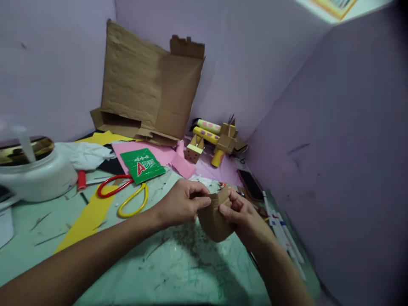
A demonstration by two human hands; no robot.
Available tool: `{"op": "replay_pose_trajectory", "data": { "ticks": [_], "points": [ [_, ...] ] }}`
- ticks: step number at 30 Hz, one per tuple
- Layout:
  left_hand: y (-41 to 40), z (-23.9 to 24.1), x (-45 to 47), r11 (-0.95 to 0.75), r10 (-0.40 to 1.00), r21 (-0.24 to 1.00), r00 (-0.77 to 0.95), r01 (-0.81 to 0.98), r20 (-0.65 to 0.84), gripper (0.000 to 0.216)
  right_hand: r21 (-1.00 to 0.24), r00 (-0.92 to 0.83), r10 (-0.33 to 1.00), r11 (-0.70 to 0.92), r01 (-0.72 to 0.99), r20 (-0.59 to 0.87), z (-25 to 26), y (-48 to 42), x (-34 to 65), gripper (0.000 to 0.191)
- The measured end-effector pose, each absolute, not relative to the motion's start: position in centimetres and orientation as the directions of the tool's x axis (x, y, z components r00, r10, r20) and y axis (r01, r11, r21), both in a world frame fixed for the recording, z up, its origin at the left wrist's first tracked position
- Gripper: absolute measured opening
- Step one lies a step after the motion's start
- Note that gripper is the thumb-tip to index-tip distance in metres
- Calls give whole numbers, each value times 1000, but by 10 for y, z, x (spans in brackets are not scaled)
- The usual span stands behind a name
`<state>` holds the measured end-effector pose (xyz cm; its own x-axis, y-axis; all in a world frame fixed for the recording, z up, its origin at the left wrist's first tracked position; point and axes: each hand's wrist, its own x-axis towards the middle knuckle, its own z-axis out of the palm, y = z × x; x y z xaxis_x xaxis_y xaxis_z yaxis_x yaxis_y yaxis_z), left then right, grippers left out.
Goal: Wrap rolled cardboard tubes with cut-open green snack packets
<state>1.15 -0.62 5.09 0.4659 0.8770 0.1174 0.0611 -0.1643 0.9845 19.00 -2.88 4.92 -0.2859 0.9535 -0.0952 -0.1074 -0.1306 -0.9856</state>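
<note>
Both my hands hold a small folded piece of brown cardboard (214,221) just above the green mat. My left hand (180,202) pinches its left upper edge with thumb and fingers closed. My right hand (244,212) grips the right side, thumb pressed on the front face. The cardboard piece is bent into a curved, box-like shape, and its lower end hangs free between my wrists.
Red and yellow-handled scissors (126,195) lie left of my hands beside a green packet (142,165), yellow paper (87,216) and pink paper (159,154). A white tub (38,174) stands far left. A big cardboard sheet (149,85) leans on the wall. A cardboard model (216,142), phone (250,183) and markers (283,231) sit right.
</note>
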Motion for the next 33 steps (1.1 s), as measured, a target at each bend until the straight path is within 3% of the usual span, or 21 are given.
{"op": "replay_pose_trajectory", "data": {
  "ticks": [5, 13, 21, 30, 33],
  "points": [
    [9, 74, 25, -236, 890, 956, 433, 174, 141, 8, -957, -208, 976, -113, -268, -57, 52, -17, 190, 33],
    [27, 79, 24, -89, 936, 980, 350, 179, 21, 6, -892, -99, 995, -38, -450, 7, 33, 19, 163, 40],
    [38, 71, 25, -14, 904, 988, 424, 153, -53, 20, -872, -7, 996, 74, -483, 88, 14, 28, 156, 37],
    [34, 66, 28, -160, 822, 987, 557, 18, 123, 14, -858, 33, 978, 197, -474, 206, 1, 25, 149, 41],
    [35, 69, 24, -195, 805, 979, 580, 66, 121, 7, -861, 111, 968, 250, -443, 224, 0, 22, 147, 38]
  ]
}}
